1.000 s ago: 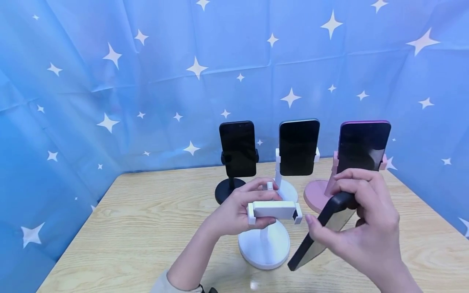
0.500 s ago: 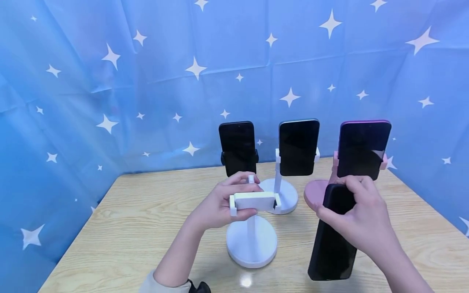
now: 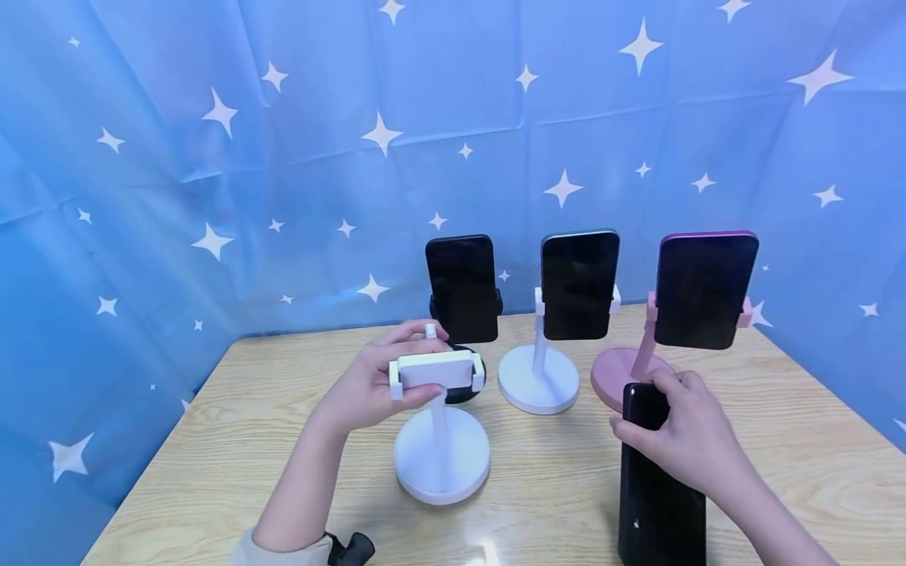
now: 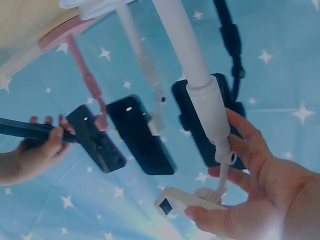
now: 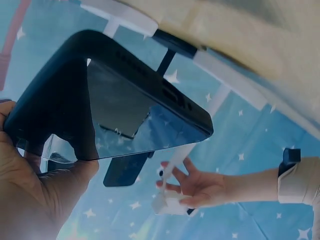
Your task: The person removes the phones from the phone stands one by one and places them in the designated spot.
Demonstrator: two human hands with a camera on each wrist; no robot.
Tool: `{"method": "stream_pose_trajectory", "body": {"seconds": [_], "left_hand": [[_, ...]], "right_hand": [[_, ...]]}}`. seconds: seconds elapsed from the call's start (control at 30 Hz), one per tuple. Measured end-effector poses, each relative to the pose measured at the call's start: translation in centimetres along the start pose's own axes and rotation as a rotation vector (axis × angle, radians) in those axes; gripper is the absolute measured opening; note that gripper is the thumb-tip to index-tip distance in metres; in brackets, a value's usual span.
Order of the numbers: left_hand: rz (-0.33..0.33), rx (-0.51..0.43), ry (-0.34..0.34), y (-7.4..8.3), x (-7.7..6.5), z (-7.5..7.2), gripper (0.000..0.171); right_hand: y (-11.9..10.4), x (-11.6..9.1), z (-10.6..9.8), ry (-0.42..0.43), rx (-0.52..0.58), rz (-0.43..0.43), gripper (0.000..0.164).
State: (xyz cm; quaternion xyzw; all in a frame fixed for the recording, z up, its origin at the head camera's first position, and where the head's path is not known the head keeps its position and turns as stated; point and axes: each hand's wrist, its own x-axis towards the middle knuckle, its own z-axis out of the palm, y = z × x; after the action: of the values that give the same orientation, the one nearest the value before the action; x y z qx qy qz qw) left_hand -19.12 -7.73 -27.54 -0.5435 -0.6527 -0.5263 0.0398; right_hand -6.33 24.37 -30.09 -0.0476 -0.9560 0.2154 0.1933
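Note:
My left hand (image 3: 364,385) holds a white phone stand (image 3: 442,460) at its clamp, thumb below and fingers behind. No phone sits between the clamp's white side arms in the head view. In the left wrist view the fingers curl round the thin joint under the stand's post (image 4: 207,107). On the right, my right hand (image 3: 697,432) grips a black-cased phone (image 3: 661,503) by its upper end, thumb on the screen side. This phone hangs nearly upright, its dark screen facing me, its lower end cut off by the frame edge. The right wrist view shows its glossy screen (image 5: 120,115) close up.
Behind stand a black phone (image 3: 463,291) on a black stand, partly hidden by my left hand, another phone (image 3: 580,283) on a white stand (image 3: 538,381), and a purple-edged phone (image 3: 704,287) on a pink stand (image 3: 616,373). A starry blue curtain (image 3: 318,196) backs the wooden table (image 3: 283,440).
My left hand has moved the white stand leftward, away from the rear white one. The right hand has lowered the black-cased phone and turned it from edge-on to screen facing me.

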Motion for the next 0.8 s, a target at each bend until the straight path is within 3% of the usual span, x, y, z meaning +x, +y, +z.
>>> {"method": "stream_pose_trajectory", "body": {"seconds": [0.1,0.33,0.6,0.8], "left_hand": [[0.002,0.039,0.01,-0.3,-0.2,-0.9,0.037],[-0.115,0.124,0.079,-0.9,-0.8,-3.0,0.038],[-0.226,0.155,0.158,-1.9,-1.1,-4.7,0.036],[-0.207,0.134,0.233,-2.7,-1.3,-6.4,0.035]], "right_hand": [[0.5,0.0,0.2,-0.029,-0.022,0.011,0.055],[1.1,-0.2,0.8,-0.082,-0.039,0.016,0.061],[1.2,-0.4,1.5,-0.081,-0.023,-0.015,0.053],[1.3,-0.5,1.9,-0.117,-0.036,0.005,0.061]]}}
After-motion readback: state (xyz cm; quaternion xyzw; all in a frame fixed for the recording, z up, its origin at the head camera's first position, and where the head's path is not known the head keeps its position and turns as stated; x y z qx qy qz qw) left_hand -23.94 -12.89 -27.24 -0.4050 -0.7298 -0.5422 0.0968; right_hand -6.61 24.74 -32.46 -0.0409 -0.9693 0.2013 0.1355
